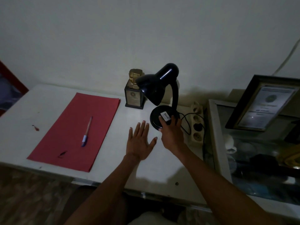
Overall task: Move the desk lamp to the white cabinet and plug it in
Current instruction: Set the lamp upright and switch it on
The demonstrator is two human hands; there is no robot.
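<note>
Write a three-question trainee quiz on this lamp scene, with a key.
1. True or false: the right hand rests on the base of the lamp.
2. What lies on the red folder? A) scissors B) pen C) phone
3. Fill in: the left hand is spread flat and holds ____.

Key: 1 true. 2 B, the pen. 3 nothing.
</note>
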